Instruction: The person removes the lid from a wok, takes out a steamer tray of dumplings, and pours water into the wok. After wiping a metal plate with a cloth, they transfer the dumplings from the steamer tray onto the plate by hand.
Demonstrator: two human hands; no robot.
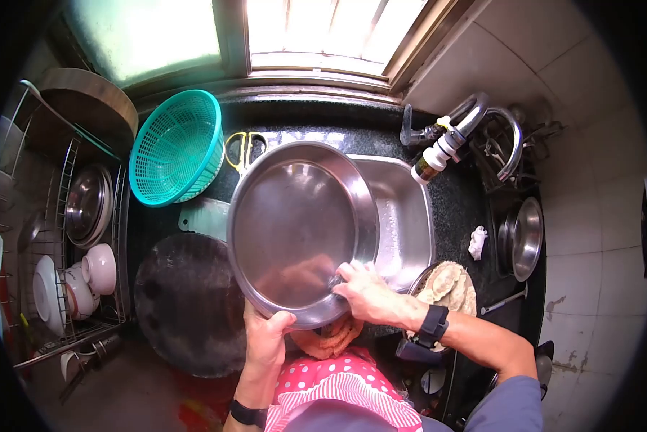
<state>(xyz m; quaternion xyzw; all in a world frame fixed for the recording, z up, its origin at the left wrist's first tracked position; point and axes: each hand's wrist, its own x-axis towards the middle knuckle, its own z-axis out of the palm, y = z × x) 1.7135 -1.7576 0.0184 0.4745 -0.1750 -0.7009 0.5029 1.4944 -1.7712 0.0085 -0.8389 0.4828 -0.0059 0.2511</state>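
A large round stainless steel basin [295,216] is tilted over the left part of the sink, its inside facing me. My left hand [264,333] grips its near left rim, thumb on top and the other fingers hidden behind. Closed fingers of my right hand [367,291] press against the inner wall at the near right. Under those fingertips shows a small dark grey pad [334,281], perhaps steel wool. Behind the basin, the steel sink [403,223] is partly covered.
A green colander [179,147], yellow-handled scissors [243,150] and a dark round board [186,306] lie left of the basin. A wire dish rack [64,216] holds bowls and plates. The faucet [446,144] overhangs the sink's right. A beige cloth [449,288] sits near my right wrist.
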